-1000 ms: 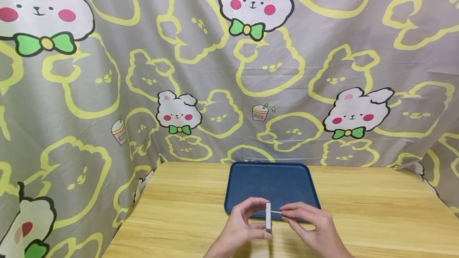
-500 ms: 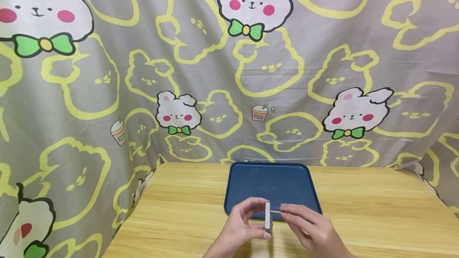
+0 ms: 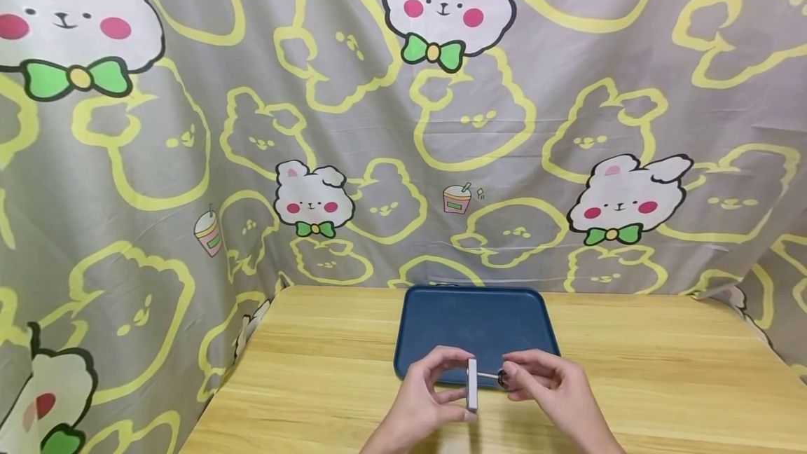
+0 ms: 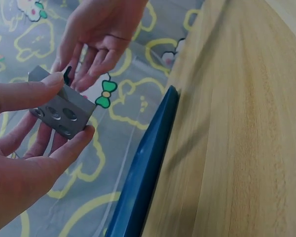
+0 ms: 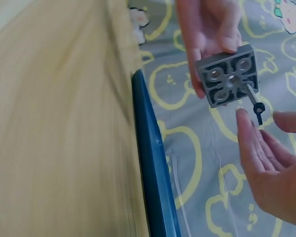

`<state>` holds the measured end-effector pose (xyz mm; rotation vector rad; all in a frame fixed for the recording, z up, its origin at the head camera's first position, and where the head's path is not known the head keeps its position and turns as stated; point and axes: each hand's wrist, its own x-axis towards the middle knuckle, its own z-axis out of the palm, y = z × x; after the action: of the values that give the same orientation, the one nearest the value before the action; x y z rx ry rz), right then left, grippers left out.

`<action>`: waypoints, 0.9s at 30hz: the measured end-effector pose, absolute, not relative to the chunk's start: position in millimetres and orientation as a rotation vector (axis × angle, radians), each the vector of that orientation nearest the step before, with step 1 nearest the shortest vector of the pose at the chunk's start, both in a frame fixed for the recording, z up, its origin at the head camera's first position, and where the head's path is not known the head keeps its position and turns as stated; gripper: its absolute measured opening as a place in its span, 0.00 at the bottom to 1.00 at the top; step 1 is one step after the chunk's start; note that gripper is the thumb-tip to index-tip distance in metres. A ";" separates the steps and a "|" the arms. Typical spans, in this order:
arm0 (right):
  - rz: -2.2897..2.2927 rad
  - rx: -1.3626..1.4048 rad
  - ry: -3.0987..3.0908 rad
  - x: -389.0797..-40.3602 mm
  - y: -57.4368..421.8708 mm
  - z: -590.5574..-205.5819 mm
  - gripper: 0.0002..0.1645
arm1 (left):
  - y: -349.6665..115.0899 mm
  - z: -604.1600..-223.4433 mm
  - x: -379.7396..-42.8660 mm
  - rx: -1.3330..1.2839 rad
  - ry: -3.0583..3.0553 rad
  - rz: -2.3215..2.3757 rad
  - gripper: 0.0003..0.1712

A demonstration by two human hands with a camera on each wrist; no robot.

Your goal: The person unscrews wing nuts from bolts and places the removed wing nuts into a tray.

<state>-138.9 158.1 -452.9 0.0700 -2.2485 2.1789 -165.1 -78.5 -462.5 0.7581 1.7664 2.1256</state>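
My left hand (image 3: 424, 392) holds a grey square block (image 5: 228, 76) by its edges, thumb against the fingers. The block stands on edge in the head view, and its several round holes show in both wrist views. From one hole sticks a thin threaded bolt (image 5: 252, 94) with a dark wing-like head (image 5: 259, 109). My right hand (image 5: 274, 170) is beside that head, its fingers extended and the thumb apart. In the right wrist view a gap shows between thumb and head. The left wrist view partly hides the bolt behind the block.
Behind the hands a blue tray (image 3: 476, 324) lies on the wooden table (image 3: 315, 363). A grey patterned curtain (image 3: 378, 132) hangs at the back and left of the table.
My right hand has turned and its fingers have shifted off the bolt's end, so the dark head now shows in the head view. The left hand and block stay nearly still.
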 end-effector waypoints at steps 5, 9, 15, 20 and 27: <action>2.524 0.177 -2.276 -145.2 167.8 -457.2 0.20 | -78.2 -462.5 -164.4 0.806 1.785 2.113 0.39; 2.667 0.210 -2.244 -146.9 171.3 -459.9 0.17 | -77.3 -461.6 -163.4 0.819 1.793 2.107 0.39; 2.709 0.213 -2.219 -146.2 173.4 -460.0 0.15 | -76.5 -460.6 -162.4 0.815 1.808 2.098 0.39; 2.564 0.315 -2.272 -144.7 173.3 -458.8 0.15 | -76.2 -460.6 -162.9 0.794 1.804 2.102 0.38; 2.030 0.512 -2.303 -138.3 163.3 -458.2 0.11 | -78.7 -461.5 -164.4 0.736 1.759 2.115 0.38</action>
<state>-138.3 163.3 -458.2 0.5121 -2.3027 2.0299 -164.4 -78.7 -461.5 0.7358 1.7595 2.1151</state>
